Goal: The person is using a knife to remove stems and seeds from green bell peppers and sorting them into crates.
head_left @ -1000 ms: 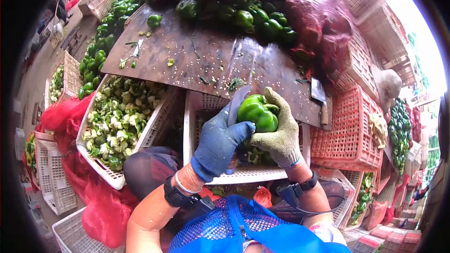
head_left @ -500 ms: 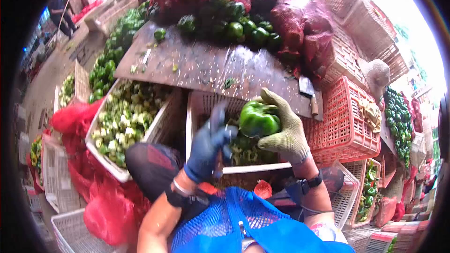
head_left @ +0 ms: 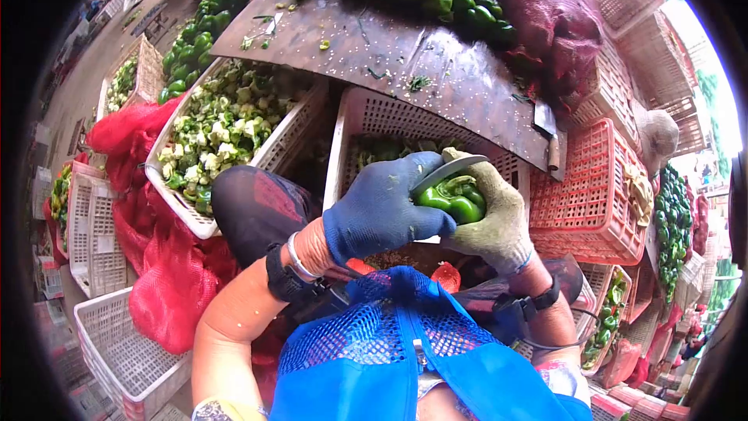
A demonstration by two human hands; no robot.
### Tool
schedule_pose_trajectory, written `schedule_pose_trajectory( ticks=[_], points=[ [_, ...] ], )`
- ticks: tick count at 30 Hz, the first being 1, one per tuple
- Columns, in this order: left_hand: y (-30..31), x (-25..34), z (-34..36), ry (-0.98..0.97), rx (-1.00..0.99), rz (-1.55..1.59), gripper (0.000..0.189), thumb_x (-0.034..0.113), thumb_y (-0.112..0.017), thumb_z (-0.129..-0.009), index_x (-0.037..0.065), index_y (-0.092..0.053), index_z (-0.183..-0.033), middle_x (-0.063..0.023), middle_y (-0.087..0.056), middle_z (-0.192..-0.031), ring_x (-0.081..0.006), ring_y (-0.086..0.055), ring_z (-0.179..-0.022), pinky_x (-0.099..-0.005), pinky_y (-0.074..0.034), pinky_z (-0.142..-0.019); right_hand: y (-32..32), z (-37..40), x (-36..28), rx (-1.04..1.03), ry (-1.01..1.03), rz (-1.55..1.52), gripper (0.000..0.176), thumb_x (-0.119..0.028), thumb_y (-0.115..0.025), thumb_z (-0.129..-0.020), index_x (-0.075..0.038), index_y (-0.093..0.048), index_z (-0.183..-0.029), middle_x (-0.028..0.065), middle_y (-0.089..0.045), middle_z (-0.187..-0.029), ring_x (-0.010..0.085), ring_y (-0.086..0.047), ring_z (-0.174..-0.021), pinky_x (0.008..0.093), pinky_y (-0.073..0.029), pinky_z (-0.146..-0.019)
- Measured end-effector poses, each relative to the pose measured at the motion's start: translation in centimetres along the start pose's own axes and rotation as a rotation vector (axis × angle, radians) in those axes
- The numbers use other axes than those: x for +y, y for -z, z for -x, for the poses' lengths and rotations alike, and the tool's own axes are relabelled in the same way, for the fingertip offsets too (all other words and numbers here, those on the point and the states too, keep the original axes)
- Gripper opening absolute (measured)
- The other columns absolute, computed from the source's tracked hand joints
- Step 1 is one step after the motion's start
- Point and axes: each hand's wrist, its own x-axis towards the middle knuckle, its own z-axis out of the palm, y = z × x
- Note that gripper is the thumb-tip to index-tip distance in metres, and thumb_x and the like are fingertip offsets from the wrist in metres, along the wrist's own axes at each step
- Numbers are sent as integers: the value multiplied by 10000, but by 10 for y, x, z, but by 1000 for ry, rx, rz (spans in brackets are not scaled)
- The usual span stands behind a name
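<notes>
My left hand (head_left: 386, 203), in a blue glove, is closed around a knife whose curved blade (head_left: 448, 171) lies across the top of a green bell pepper (head_left: 461, 201). The knife's handle is hidden inside the glove. My left thumb reaches along the pepper's lower side. In a cream glove, my right hand (head_left: 499, 218) wraps the pepper from the right. Both hands are above a white crate (head_left: 336, 164) with green pepper pieces (head_left: 389, 148) in it. The pepper's underside is out of sight.
A wooden board (head_left: 343, 43) with scattered seeds lies ahead, a cleaver (head_left: 545, 119) at its right end. Whole green peppers (head_left: 436, 0) are piled beyond. Left stands a crate of pale green cut pieces (head_left: 222, 125) beside red mesh sacks (head_left: 171, 288). A red crate (head_left: 580, 195) stands right.
My left hand has come up and right to the pepper, and its blade now touches the pepper's top. My right hand still grips the pepper, which is turned. The view has shifted.
</notes>
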Motion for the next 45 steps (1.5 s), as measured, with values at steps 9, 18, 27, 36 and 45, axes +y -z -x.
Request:
schedule_pose_trajectory(
  ticks=[9, 18, 27, 36, 45],
  points=[
    [11, -37, -22, 38, -19, -84, 511, 123, -745, -819, 44, -653, -1315, -121, -744, -1053, -173, -704, -947, -325, -552, -884, 20, -8, 44, -40, -210, -759, 741, -280, -831, -781, 36, -544, -1387, 116, -688, -1175, 162, -695, -952, 279, -600, -774],
    [-12, -25, -57, -301, 126, -418, 536, 319, -793, -770, 120, -640, -1243, -157, -714, -960, -377, -705, -911, -473, -562, -779, 26, -12, 74, -131, -212, -438, 1063, -541, -824, -729, 11, -374, -1520, 196, -684, -1111, 323, -724, -780, 370, -618, -582],
    [-22, -34, -54, -161, -60, -150, 471, 191, -793, -781, 97, -687, -1230, -136, -728, -951, -245, -737, -870, -383, -568, -774, 10, -17, 86, -291, -281, -1138, 860, -581, -659, -890, 16, -457, -1476, 190, -674, -1195, 257, -726, -800, 371, -603, -546],
    [-44, -58, -40, 139, 74, 55, 410, 314, -873, -758, 57, -719, -1038, -115, -718, -901, -187, -697, -784, -348, -545, -716, -19, -7, 59, 370, -183, -461, 415, -187, -677, -903, 2, -612, -1267, 121, -671, -1137, 189, -681, -993, 317, -565, -880],
    [-47, -53, -16, -3, 192, -142, 332, 310, -829, -762, 41, -688, -897, -132, -655, -769, -245, -671, -673, -379, -527, -643, -18, -13, 60, 104, -433, -775, 378, -359, -530, -988, -23, -677, -1079, 77, -695, -965, 191, -678, -839, 355, -561, -776]
  ],
)
